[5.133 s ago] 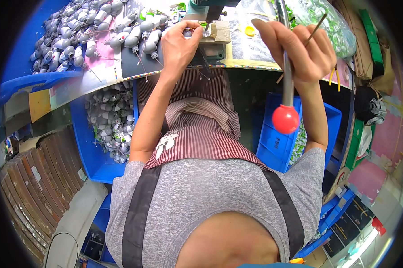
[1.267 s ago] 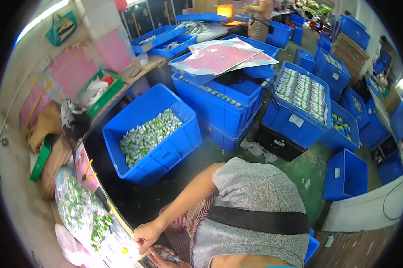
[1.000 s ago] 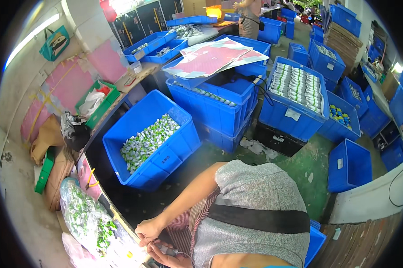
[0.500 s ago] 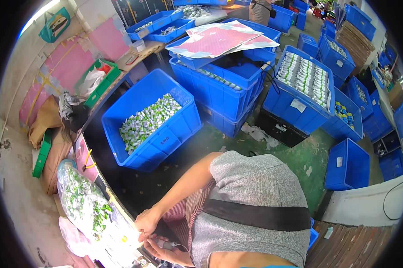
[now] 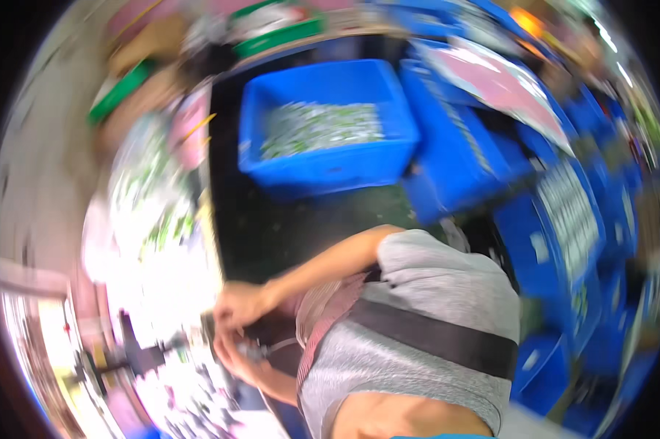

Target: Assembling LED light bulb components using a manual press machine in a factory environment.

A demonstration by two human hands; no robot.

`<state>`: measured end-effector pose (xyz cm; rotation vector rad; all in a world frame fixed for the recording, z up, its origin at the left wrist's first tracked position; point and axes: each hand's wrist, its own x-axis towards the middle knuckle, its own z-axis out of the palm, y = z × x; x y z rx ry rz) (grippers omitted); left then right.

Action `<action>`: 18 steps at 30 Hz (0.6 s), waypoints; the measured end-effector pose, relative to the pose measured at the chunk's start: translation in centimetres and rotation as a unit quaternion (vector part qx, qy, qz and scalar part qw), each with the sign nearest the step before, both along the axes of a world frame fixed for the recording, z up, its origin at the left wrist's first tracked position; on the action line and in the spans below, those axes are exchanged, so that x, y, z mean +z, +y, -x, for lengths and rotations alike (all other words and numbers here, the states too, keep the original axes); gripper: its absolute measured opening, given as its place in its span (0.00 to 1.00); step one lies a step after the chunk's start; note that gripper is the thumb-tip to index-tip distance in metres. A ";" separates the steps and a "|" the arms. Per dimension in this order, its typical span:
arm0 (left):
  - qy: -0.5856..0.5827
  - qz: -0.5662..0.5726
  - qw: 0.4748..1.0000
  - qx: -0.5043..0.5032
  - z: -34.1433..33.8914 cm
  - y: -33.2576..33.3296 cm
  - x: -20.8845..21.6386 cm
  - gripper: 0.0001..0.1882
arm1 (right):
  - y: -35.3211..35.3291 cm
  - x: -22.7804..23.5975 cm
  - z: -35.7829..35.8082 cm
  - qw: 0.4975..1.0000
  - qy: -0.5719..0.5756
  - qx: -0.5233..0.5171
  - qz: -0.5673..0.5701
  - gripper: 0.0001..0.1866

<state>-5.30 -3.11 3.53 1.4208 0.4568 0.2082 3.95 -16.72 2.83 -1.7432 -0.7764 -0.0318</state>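
Note:
The view is smeared by motion. My right hand [image 5: 236,304] is closed at the edge of a brightly lit bench [image 5: 150,289], with its fingertips turned down. What it pinches is too blurred to make out. Just below it, my left hand [image 5: 236,357] curls round a small grey cylindrical piece [image 5: 255,350]. A thin pale line [image 5: 284,342] runs from that piece toward my striped apron [image 5: 321,318]. The hands are close together, nearly touching.
A clear plastic bag [image 5: 150,172] of green and white pieces lies along the bench. Beyond it stands a large blue bin [image 5: 330,167] of small green-and-white pieces. Stacked blue crates [image 5: 454,164] under a pink-and-white sheet [image 5: 502,84] fill the right. A green tray [image 5: 278,42] is at the back.
The whole view has swung and tilted, bringing more of the bench into sight at lower left. My hands stay together at the bench edge, higher in the picture.

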 end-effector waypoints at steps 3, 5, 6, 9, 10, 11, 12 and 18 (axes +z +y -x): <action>-0.040 0.012 0.998 0.041 -0.2 -0.8 0.0 0.10 | -0.6 1.1 0.5 0.993 0.117 0.019 -0.009 0.13; -0.025 0.025 0.999 0.042 -0.1 0.1 -1.0 0.09 | -0.3 0.7 -0.1 0.989 0.141 0.037 -0.017 0.11; -0.044 0.038 0.996 0.068 0.0 0.1 -0.9 0.09 | -0.7 1.7 -0.2 0.983 0.175 0.051 0.023 0.10; -0.035 -0.013 0.992 0.119 0.2 0.3 0.1 0.09 | -1.4 1.9 -3.0 0.991 0.134 0.003 -0.012 0.30; -0.048 -0.006 0.988 0.144 0.3 0.8 0.1 0.09 | -0.5 0.8 -4.8 0.997 0.043 -0.063 -0.016 0.33; -0.043 -0.005 0.986 0.163 0.4 0.9 -0.4 0.08 | -0.8 0.8 -6.6 0.987 0.145 -0.055 -0.048 0.33; -0.047 -0.011 0.982 0.185 0.8 1.2 -0.6 0.08 | -0.3 0.6 -8.4 0.980 0.188 -0.033 -0.054 0.33; -0.055 -0.028 0.970 0.234 0.6 1.6 -0.8 0.08 | 3.3 -0.8 -14.2 0.956 0.257 0.115 -0.088 0.20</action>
